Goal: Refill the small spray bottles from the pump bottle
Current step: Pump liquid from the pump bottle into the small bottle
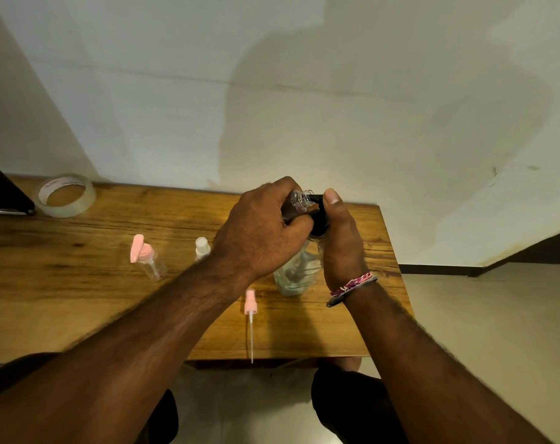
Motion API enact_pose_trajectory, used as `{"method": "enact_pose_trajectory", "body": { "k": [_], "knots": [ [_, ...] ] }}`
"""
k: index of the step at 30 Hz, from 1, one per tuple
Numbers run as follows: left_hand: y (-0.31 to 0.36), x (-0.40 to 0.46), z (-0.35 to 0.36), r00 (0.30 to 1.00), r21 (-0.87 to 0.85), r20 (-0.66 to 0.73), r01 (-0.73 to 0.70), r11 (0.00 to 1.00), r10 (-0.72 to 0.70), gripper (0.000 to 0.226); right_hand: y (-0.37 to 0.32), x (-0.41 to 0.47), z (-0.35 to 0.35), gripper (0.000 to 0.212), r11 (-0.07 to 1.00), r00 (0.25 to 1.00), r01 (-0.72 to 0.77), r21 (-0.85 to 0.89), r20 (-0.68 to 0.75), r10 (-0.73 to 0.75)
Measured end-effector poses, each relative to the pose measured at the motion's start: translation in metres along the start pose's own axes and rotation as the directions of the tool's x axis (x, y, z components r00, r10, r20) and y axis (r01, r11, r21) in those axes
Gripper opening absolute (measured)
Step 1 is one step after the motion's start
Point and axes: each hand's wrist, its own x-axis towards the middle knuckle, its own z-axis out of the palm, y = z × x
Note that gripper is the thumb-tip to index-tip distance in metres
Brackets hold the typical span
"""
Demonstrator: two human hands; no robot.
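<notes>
Far left, at the back of the wooden surface (80,283): a roll of clear tape (66,195), flat and out of the way, beside a dark object (3,193) cut off by the frame edge. Further right, a small clear bottle with a pink pump top (147,256), upright and capped, seemingly waiting its turn or already done; cannot tell which. Next to it, a small bottle with a white cap (202,248), also upright, partly hidden by the left forearm. Near the front edge, a pink spray head (250,307) lying flat with its dip tube pointing toward the person, evidently taken off so its bottle can be filled.

Centre right: left hand (259,229) curled round a small spray bottle (299,200), tilted so the open neck meets the black spout of the pump bottle (296,270), probably to catch the liquid without spills. Pump bottle standing on the surface, clear body, black head. Right hand (339,238) wrapped round that black head, thumb up on top, apparently placed to press down. A woven band (353,285) on the right wrist. Judged to be mid-fill; liquid level in the small bottle not visible.
</notes>
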Motion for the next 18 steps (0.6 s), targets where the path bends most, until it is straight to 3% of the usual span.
{"method": "enact_pose_trajectory", "body": {
  "k": [6,18],
  "knots": [
    [-0.0021,-0.0007,0.0012,1.0,0.015,0.019,0.013,1.0,-0.013,0.014,-0.0008,0.0016,0.0017,0.039,1.0,0.998,-0.023,-0.014,-0.055,0.023],
    [-0.0026,0.0003,-0.0014,1.0,0.017,0.006,-0.018,1.0,0.018,0.014,0.0028,0.0034,0.0003,0.05,0.999,0.999,0.044,0.007,-0.018,-0.044]
  ]
}}
